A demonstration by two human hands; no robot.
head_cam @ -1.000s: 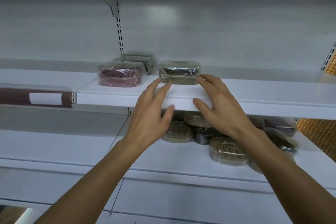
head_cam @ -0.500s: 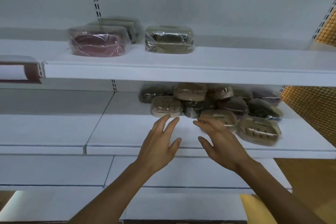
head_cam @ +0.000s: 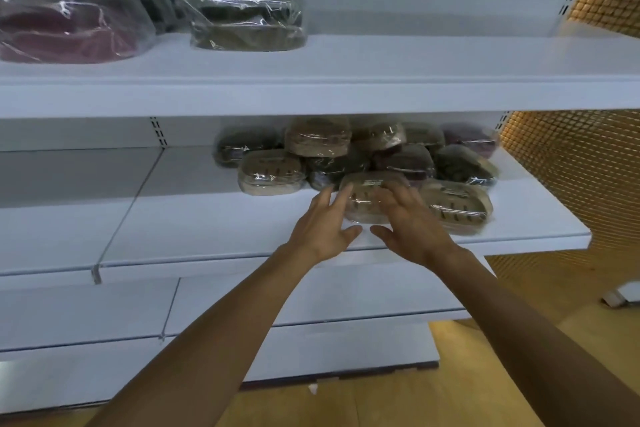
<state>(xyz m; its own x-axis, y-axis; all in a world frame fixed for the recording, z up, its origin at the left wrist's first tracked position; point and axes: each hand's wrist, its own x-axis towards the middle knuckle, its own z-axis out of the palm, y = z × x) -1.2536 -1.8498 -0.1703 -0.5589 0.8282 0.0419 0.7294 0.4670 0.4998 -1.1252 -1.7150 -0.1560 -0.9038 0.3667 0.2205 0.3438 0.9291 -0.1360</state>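
Note:
On the middle white shelf [head_cam: 214, 232] lies a heap of several plastic-wrapped soap dishes [head_cam: 360, 156], beige, dark green and maroon. My left hand [head_cam: 325, 222] and my right hand [head_cam: 412, 222] reach to the front beige wrapped dish [head_cam: 363, 198], one on each side, fingers spread and straight. Their fingertips are at or on its wrap, blurred by motion; neither hand closes round it. On the upper shelf [head_cam: 381, 73] stand a maroon wrapped dish [head_cam: 69, 28], a dark green wrapped dish [head_cam: 247, 22] and another dark one [head_cam: 156, 0] behind.
Another beige wrapped dish [head_cam: 457, 208] lies just right of my right hand, one more [head_cam: 272, 172] to the left. A lower shelf [head_cam: 311, 302] juts out below. A gold mesh panel [head_cam: 571, 177] closes the right side. Wooden floor [head_cam: 398, 402] lies underneath.
Both hands left the dark green dish on the upper shelf, dropped to the middle shelf and moved forward to the front beige dish. The view tilted down.

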